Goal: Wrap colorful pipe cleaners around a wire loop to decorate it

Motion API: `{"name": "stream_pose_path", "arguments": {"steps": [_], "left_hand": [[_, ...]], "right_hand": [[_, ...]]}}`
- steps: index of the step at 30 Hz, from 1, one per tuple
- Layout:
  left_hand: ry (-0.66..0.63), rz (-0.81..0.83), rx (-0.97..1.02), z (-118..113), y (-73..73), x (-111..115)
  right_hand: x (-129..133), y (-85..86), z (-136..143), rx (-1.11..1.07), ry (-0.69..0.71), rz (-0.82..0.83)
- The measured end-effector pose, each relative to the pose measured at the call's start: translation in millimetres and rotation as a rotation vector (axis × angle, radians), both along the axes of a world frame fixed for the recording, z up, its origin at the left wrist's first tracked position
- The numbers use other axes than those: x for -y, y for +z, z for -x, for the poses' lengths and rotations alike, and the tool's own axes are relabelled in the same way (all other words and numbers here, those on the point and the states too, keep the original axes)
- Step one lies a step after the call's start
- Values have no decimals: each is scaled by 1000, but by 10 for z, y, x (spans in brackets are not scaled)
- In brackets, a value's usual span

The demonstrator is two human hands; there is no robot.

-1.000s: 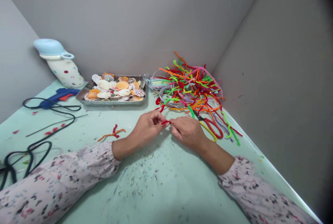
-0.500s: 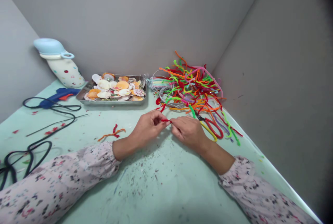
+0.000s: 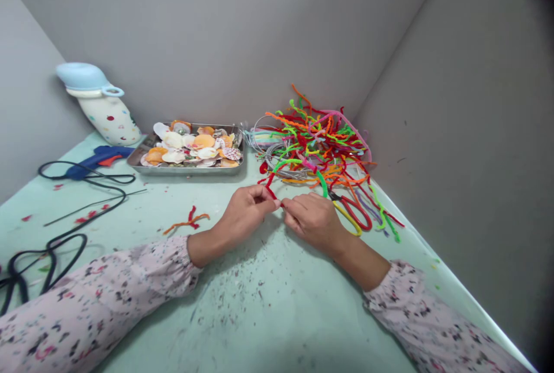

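Between my two hands is a red pipe cleaner (image 3: 270, 193), its ends pinched and partly covered by fingers. My left hand (image 3: 245, 209) is closed on it with thumb and forefinger. Close beside, almost fingertip to fingertip, my right hand (image 3: 312, 217) grips its other part, fingers curled. Just beyond the hands lies a tangled heap of coloured pipe cleaners (image 3: 322, 136). Scissors (image 3: 352, 211) with red and yellow handles rest right of my right hand. To the left of my left hand, an orange and red twisted pipe cleaner piece (image 3: 190, 220) lies on the table.
A metal tray (image 3: 190, 171) of seashells (image 3: 203, 142) stands at the back. Left of it are a blue glue gun (image 3: 89, 163), its black cord (image 3: 108, 209) and a white bottle (image 3: 108, 116) with a blue lid. Grey walls enclose the green tabletop (image 3: 277, 315).
The fingers of my left hand have shifted slightly on the red pipe cleaner, and a strand now stands up behind them. My right hand has hardly moved.
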State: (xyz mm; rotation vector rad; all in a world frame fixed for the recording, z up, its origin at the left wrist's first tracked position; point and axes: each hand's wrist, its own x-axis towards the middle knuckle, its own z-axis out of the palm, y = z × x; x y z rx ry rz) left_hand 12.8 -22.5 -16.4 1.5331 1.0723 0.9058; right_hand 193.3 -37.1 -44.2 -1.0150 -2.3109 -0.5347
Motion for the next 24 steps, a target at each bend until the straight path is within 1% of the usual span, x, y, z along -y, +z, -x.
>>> {"name": "stream_pose_path", "arguments": {"steps": [5, 9, 17, 24], "left_hand": [[22, 85, 15, -12, 5, 14], [33, 103, 1, -24, -2, 14], [-6, -23, -21, -19, -50, 21], [43, -132, -147, -13, -44, 20]], "right_hand": [[9, -3, 1, 18, 7, -7], [14, 1, 3, 34, 6, 1], [-5, 5, 11, -54, -36, 54], [4, 19, 19, -40, -30, 47]]}}
